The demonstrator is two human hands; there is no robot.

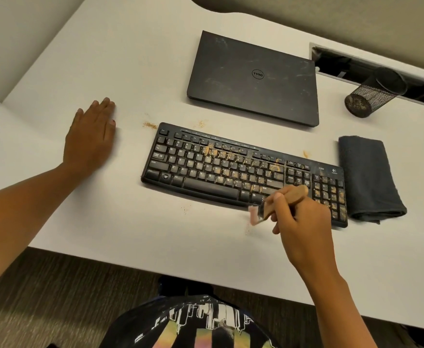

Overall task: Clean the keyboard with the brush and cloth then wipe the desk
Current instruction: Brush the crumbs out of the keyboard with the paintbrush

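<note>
Beige wall (17,33) at back; grey-brown streaked carpet (55,285) underfoot.

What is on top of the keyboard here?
Tan crumbs lie scattered over the keyboard's middle and right-end keys. The right hand, gripping the brush, covers some keys near the front edge, so any crumbs there cannot be seen.

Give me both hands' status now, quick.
Left hand: open, fingers flat on the desk, holding nothing.
Right hand: closed, fingers gripping the brush by the keyboard.
</note>
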